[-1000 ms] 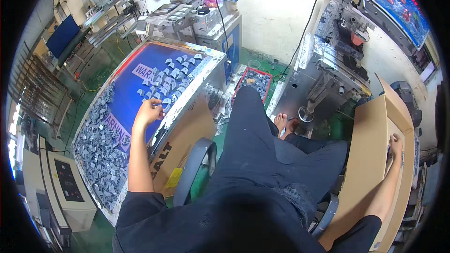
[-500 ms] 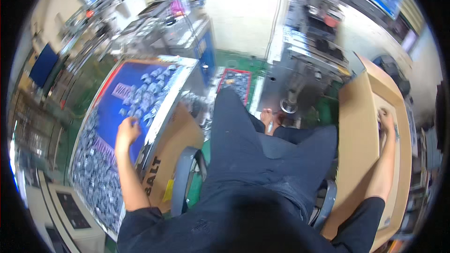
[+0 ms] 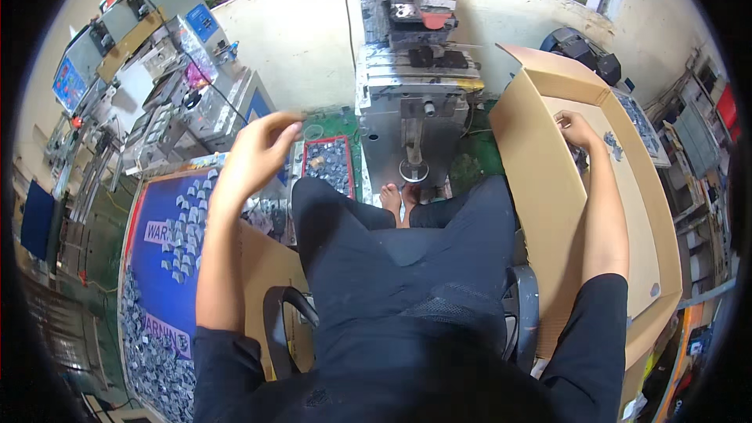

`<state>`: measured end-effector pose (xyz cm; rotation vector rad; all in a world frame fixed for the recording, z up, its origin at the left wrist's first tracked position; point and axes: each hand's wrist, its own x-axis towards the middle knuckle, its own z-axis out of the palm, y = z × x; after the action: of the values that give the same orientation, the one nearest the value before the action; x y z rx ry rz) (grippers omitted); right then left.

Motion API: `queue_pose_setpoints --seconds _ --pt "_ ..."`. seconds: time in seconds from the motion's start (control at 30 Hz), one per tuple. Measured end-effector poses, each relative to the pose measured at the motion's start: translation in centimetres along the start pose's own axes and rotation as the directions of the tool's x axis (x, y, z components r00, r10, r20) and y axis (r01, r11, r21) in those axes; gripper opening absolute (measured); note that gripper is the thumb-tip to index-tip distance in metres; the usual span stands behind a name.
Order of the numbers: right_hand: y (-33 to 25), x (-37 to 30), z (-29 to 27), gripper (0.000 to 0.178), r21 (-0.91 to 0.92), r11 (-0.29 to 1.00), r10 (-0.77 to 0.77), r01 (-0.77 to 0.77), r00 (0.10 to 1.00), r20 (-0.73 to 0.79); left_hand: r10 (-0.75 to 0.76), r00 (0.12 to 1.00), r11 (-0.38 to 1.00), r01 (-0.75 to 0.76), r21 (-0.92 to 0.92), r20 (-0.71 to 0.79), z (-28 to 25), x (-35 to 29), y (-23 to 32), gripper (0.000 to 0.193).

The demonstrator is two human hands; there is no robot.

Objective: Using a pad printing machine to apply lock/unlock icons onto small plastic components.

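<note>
My left hand [image 3: 262, 150] is raised above the near side of the blue-topped table [image 3: 160, 207], thumb and fingers drawn together in a pinch. Its fingertips are slightly blurred, and anything between them is too small to make out. On the table, small curved grey metal pieces [image 3: 184, 239] lie in loose rows, with a dense heap of similar pieces [image 3: 160, 372] at its near end. My right hand [image 3: 578, 131] reaches inside the long open cardboard box [image 3: 540, 180] with curled fingers; what they hold is hidden. A few grey pieces [image 3: 613, 145] lie in the box beside that hand.
A tall grey machine [image 3: 403, 121] stands ahead, behind my bare feet. On the green floor to its left sits a red-rimmed tray [image 3: 350, 164] of grey pieces. Another cardboard sheet or box [image 3: 270, 270] stands between the table and my chair. A black armrest [image 3: 523, 305] is near the right box.
My view has turned left to right, bringing the machine to the middle. My left hand has lifted from the blue table and moved forward and right. The right hand stays in the box.
</note>
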<state>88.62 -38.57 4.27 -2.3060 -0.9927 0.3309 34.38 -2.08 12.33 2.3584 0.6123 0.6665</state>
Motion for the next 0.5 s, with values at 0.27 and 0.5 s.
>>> queue_pose_setpoints --seconds 0.27,0.5 --pt "0.4 -0.6 0.0 0.016 0.125 0.990 0.078 -0.064 0.990 -0.116 0.299 0.954 0.936 -0.301 -0.181 -0.040 10.5 14.8 5.3 0.031" --pt "2.5 1.5 0.7 0.021 0.372 0.928 0.122 0.013 0.934 -0.337 0.205 0.942 0.933 -0.270 -0.237 -0.266 15.8 20.1 4.0 0.028"
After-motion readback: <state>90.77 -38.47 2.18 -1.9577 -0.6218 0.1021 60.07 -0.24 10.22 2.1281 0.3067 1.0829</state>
